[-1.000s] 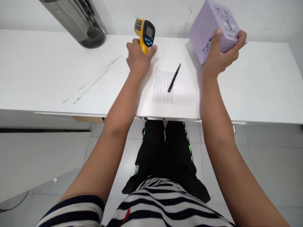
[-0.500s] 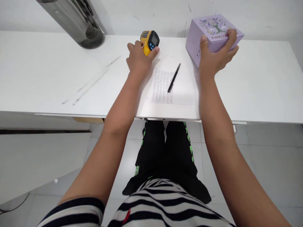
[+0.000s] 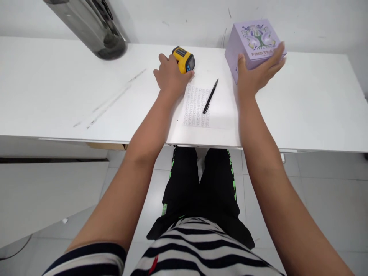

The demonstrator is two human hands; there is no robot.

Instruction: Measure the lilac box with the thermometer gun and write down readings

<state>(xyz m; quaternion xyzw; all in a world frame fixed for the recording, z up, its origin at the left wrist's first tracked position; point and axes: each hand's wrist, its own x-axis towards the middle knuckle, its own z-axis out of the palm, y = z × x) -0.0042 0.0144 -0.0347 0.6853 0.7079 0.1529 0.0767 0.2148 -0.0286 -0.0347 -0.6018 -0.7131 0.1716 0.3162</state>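
Observation:
My left hand (image 3: 171, 78) is curled around a yellow and black infrared thermometer (image 3: 183, 60), which lies low at the tabletop with its small screen facing right. The palm hides its handle. A lilac tea box (image 3: 258, 40) with a tree design on top stands near the wall. At the box's front corner is my right hand (image 3: 255, 74), thumb and fingers spread apart, the fingertips slightly blurred. Between my hands, a black pen (image 3: 211, 96) lies slanted across a sheet of paper (image 3: 196, 107) covered in rows of handwriting.
A dark translucent bottle (image 3: 94, 30) stands at the back left of the white table (image 3: 43, 88). Behind it runs a white wall (image 3: 178, 19). Dark streaks mark the tabletop on the left. My legs are below the front edge.
The thermometer has turned and come down toward the tabletop. My right hand's fingers have loosened and slid toward the box's front, uncovering more of its printed top.

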